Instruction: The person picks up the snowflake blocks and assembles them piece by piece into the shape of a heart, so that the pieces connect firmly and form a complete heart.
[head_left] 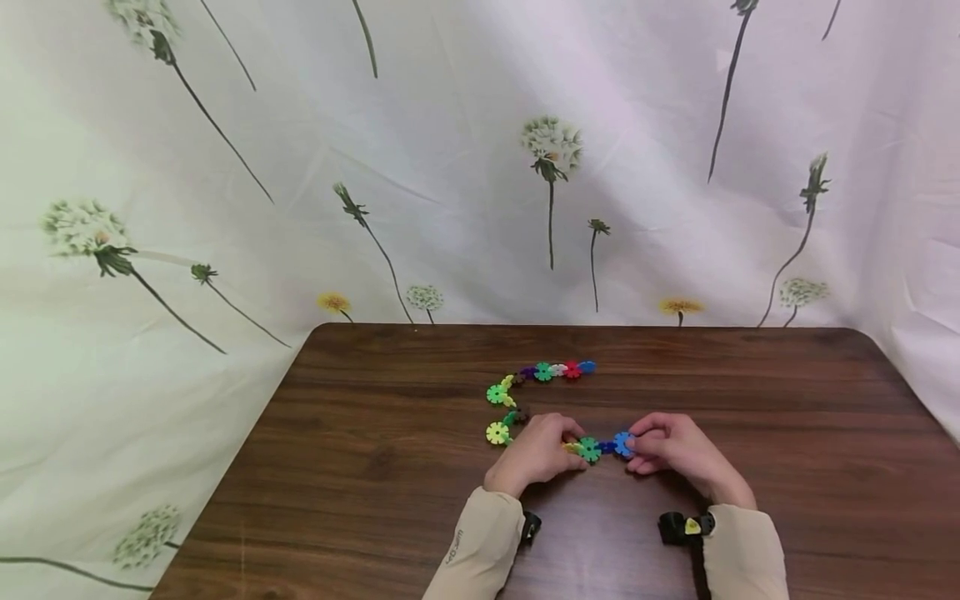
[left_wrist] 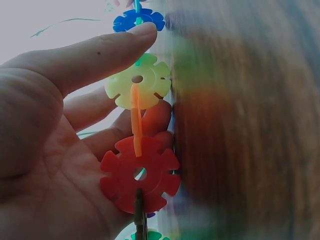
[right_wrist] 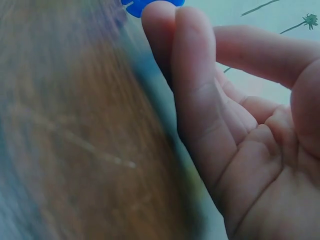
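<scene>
A chain of notched plastic discs (head_left: 543, 372) in many colours curves across the brown table. My left hand (head_left: 534, 457) holds the near stretch of it, thumb on one side and fingers on the other. In the left wrist view, a red disc (left_wrist: 159, 172), an orange disc (left_wrist: 134, 117) seen edge-on and a pale yellow disc (left_wrist: 119, 82) run linked past the palm. Between the hands show a green disc (head_left: 589, 450) and a dark blue one (head_left: 607, 447). At the chain's near right end, my right hand (head_left: 682, 454) pinches a blue disc (head_left: 622, 443), its edge hidden by the fingertips.
The dark wooden table (head_left: 360, 517) reaches back to a white cloth (head_left: 465, 208) printed with dandelions. From the left hand the chain bends away past a yellow-green disc (head_left: 497, 432) to a far blue disc (head_left: 587, 367). Black straps (head_left: 678, 528) circle both wrists.
</scene>
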